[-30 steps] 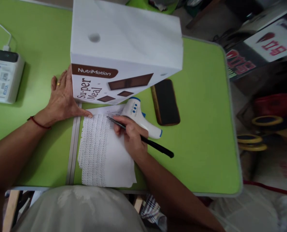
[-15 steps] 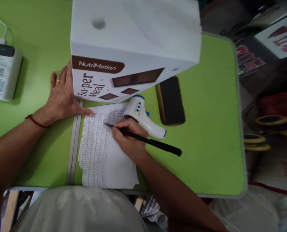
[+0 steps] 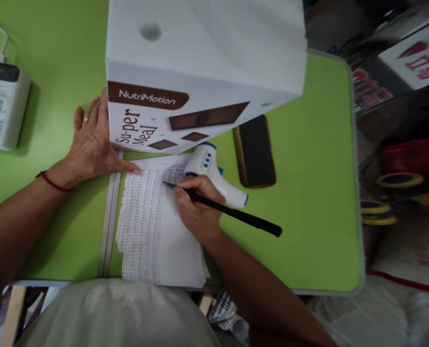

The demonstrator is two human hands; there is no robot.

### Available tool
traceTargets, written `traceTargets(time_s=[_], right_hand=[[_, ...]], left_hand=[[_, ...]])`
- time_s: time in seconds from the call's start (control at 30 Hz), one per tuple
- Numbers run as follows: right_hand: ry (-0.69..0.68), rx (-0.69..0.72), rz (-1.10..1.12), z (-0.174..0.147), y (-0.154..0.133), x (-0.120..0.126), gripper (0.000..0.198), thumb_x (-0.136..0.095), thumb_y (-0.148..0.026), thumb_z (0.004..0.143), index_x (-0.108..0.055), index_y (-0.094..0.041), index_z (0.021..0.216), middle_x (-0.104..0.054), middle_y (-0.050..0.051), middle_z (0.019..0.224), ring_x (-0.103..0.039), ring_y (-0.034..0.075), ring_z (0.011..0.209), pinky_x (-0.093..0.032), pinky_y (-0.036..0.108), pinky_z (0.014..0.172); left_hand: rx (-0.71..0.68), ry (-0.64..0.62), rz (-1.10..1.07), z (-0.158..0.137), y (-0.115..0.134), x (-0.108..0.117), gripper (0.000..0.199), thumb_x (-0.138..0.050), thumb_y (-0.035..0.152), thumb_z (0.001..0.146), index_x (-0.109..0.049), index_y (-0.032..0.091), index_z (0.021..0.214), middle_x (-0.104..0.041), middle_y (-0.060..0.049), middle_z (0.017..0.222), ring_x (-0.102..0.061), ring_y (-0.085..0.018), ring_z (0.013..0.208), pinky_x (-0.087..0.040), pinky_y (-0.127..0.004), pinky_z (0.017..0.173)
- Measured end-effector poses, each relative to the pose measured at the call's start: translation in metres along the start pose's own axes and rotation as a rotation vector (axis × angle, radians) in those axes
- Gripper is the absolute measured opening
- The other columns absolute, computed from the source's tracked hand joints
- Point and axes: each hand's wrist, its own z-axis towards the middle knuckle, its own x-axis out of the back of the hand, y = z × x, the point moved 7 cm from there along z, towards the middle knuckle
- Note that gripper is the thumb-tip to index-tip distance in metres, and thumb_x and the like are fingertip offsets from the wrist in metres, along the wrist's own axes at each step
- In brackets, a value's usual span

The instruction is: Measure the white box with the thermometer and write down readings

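Observation:
A black pen [image 3: 236, 214] is gripped in my right hand [image 3: 200, 207], its tip on or just over the handwritten rows of the paper sheets [image 3: 142, 231]. My left hand [image 3: 93, 142] lies spread on the table, its thumb at the paper's upper left edge and its fingers beside the white NutriMotion box [image 3: 207, 62]. A white and blue infrared thermometer [image 3: 216, 176] lies across the upper right corner of the sheets, partly behind my right hand.
A dark phone [image 3: 255, 152] in a worn brown case lies right of the thermometer. At far left stands a white power bank [image 3: 5, 106] with a cable. The green table [image 3: 318, 193] ends at the right, near yellow-rimmed objects.
My right hand and the pen have shifted slightly to the right across the paper. My left hand keeps its place.

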Motion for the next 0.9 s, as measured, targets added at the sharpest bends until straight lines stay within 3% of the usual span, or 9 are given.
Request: traceTargets(time_s=[0.13,0.27,0.47,0.67,0.9], right_hand=[[-0.002,0.016,0.001,-0.0007,-0.0006,-0.0011,0.009,-0.059,-0.022,0.077,-0.053,-0.026,0.072,-0.059,-0.005,0.063,-0.055,0.013,0.056,-0.048,0.030,0.055],[-0.029,0.031,-0.026,-0.0009,-0.0007,-0.0035,0.009,-0.058,-0.022,0.078,-0.052,-0.026,0.072,-0.057,-0.005,0.062,-0.056,0.014,0.057,-0.049,0.030,0.056],[-0.020,0.047,-0.072,-0.0007,-0.0013,-0.0034,0.008,-0.056,-0.024,0.079,-0.052,-0.026,0.072,-0.058,-0.005,0.061,-0.056,0.013,0.056,-0.049,0.030,0.055],[-0.029,0.022,-0.065,-0.0014,0.0011,-0.0033,0.009,-0.056,-0.023,0.077,-0.051,-0.026,0.070,-0.056,-0.006,0.059,-0.054,0.013,0.054,-0.047,0.029,0.053],[0.032,0.014,-0.021,0.0000,0.0008,-0.0006,0.008,-0.057,-0.023,0.074,-0.052,-0.026,0.069,-0.056,-0.006,0.059,-0.054,0.014,0.055,-0.047,0.030,0.054]], left_hand=[[-0.031,0.024,-0.032,-0.0013,0.0004,0.0014,0.138,-0.082,0.094,0.035,-0.044,0.026,0.149,-0.042,-0.012,0.161,-0.019,-0.056,0.153,0.003,-0.074,0.123],[0.023,0.007,-0.040,-0.0002,0.0027,0.0018,0.137,-0.076,0.099,0.037,-0.046,0.026,0.149,-0.042,-0.012,0.160,-0.016,-0.055,0.154,0.006,-0.073,0.124],[0.005,-0.003,-0.006,0.0001,0.0029,0.0011,0.139,-0.084,0.092,0.032,-0.046,0.026,0.148,-0.039,-0.014,0.163,-0.017,-0.058,0.152,0.004,-0.077,0.121],[0.006,0.044,-0.101,0.0002,0.0037,0.0041,0.134,-0.087,0.090,0.031,-0.050,0.027,0.143,-0.046,-0.011,0.159,-0.019,-0.057,0.152,0.007,-0.074,0.123],[0.075,-0.020,0.010,0.0025,0.0073,0.0013,0.143,-0.080,0.096,0.031,-0.046,0.020,0.148,-0.039,-0.016,0.162,-0.017,-0.058,0.153,0.004,-0.072,0.124]])
